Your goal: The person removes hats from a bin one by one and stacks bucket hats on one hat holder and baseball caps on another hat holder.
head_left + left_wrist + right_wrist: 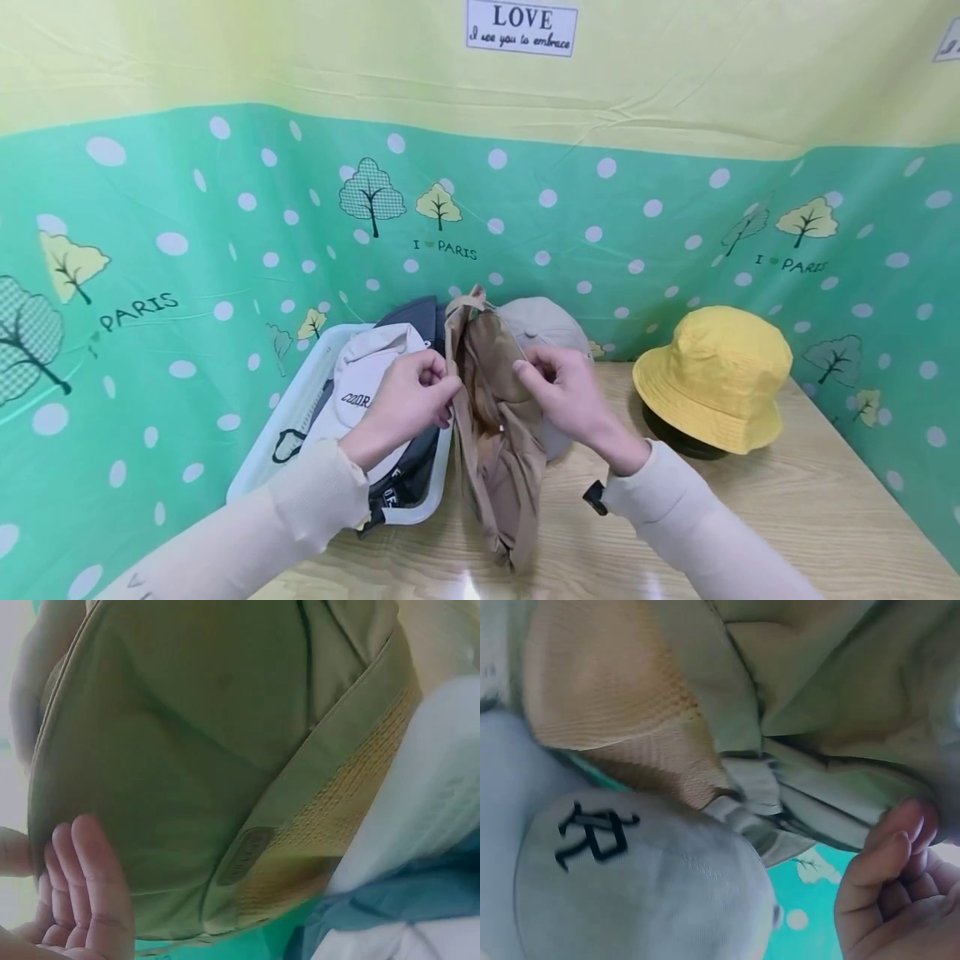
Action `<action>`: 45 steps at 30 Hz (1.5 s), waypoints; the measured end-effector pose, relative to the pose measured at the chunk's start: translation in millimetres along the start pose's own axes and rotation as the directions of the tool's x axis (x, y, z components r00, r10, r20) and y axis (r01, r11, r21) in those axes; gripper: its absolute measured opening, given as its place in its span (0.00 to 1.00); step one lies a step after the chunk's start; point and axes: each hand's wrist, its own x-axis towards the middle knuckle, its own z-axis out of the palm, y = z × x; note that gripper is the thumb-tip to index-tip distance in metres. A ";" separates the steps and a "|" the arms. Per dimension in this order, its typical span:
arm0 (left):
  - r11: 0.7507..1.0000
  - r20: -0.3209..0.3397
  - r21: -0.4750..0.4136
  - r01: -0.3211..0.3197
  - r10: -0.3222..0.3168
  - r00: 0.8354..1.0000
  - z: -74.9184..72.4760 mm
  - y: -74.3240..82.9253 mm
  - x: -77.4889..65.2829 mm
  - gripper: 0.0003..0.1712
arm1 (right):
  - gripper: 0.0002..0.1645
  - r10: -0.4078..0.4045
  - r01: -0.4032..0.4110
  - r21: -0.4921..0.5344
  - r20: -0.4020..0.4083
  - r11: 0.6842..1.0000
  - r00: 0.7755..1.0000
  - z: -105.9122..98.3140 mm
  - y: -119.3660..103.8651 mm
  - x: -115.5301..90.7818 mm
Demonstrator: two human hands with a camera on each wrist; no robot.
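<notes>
Between left hand (411, 396) and right hand (572, 392), 1 brown hat (521, 433) is pinched.

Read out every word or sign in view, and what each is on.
"LOVE I see you to embrace": white label on the backdrop.
"I PARIS", heart between: backdrop, repeated.
"COLOR", roughly, end unclear: pale cap in the tray.
Too blurred: patch on the brown hat.
Unclear: dark emblem on the grey cap.
Too small: lettering on black fabric in the tray.
Cut off: second label, right edge.
</notes>
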 end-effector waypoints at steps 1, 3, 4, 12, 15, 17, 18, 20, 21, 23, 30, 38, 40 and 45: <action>1.000 -0.008 -0.004 -0.023 0.023 1.000 -2.0 1.6 -0.7 0.06 | 0.15 -0.006 0.006 -0.010 -0.012 1.000 1.000 -3.8 0.0 -1.3; 0.998 -0.029 -0.006 -0.066 0.066 0.997 -7.0 4.0 -2.1 0.06 | 0.14 -0.014 0.013 -0.029 -0.035 0.999 0.999 -11.4 1.1 -4.2; 0.996 -0.042 -0.004 -0.088 0.087 0.995 -9.6 5.0 -2.6 0.06 | 0.14 -0.015 0.013 -0.042 -0.045 0.999 0.999 -15.0 2.3 -5.5; 0.989 -0.120 0.028 -0.148 0.151 0.981 -32.4 2.3 -4.6 0.08 | 0.14 -0.002 -0.007 -0.091 -0.098 0.996 0.995 -38.6 17.7 -20.0; 0.989 -0.133 0.026 -0.145 0.147 0.980 -40.4 0.7 -5.7 0.06 | 0.12 0.005 -0.015 -0.092 -0.107 0.996 0.994 -44.8 25.4 -25.5; 0.988 -0.147 0.021 -0.152 0.153 0.977 -45.2 1.2 -5.8 0.06 | 0.10 0.007 -0.019 -0.096 -0.120 0.995 0.993 -48.3 29.8 -27.9; 0.987 -0.157 0.016 -0.161 0.161 0.974 -47.4 1.4 -5.4 0.06 | 0.10 0.004 -0.017 -0.101 -0.127 0.995 0.992 -50.0 31.4 -28.7; 0.982 -0.174 0.010 -0.186 0.185 0.967 -51.3 2.4 -4.1 0.06 | 0.10 -0.011 -0.006 -0.114 -0.147 0.994 0.989 -53.0 33.2 -29.4; 0.979 -0.183 0.006 -0.202 0.199 0.963 -53.0 3.3 -3.4 0.06 | 0.10 -0.016 -0.002 -0.116 -0.159 0.993 0.987 -54.2 32.7 -29.4; 0.972 -0.202 0.005 -0.237 0.233 0.951 -56.2 5.8 -2.0 0.06 | 0.10 -0.026 0.004 -0.121 -0.183 0.993 0.983 -56.1 29.2 -28.9; 0.944 -0.271 -0.007 -0.329 0.315 0.910 -69.4 17.7 4.0 0.06 | 0.09 -0.038 0.009 -0.115 -0.246 0.993 0.968 -61.1 -0.6 -27.7; 0.910 -0.399 -0.065 -0.410 0.352 0.846 -89.8 18.7 13.8 0.09 | 0.11 -0.029 0.004 -0.086 -0.289 0.996 0.957 -63.6 6.3 -27.1; 0.906 -0.413 -0.052 -0.420 0.363 0.835 -95.1 16.7 15.6 0.08 | 0.12 -0.011 -0.016 -0.093 -0.281 0.996 0.960 -63.7 9.3 -26.6; 0.913 -0.398 -0.024 -0.407 0.365 0.842 -108.6 9.7 20.7 0.08 | 0.15 0.118 -0.126 -0.022 -0.219 0.992 0.969 -66.9 26.0 -24.0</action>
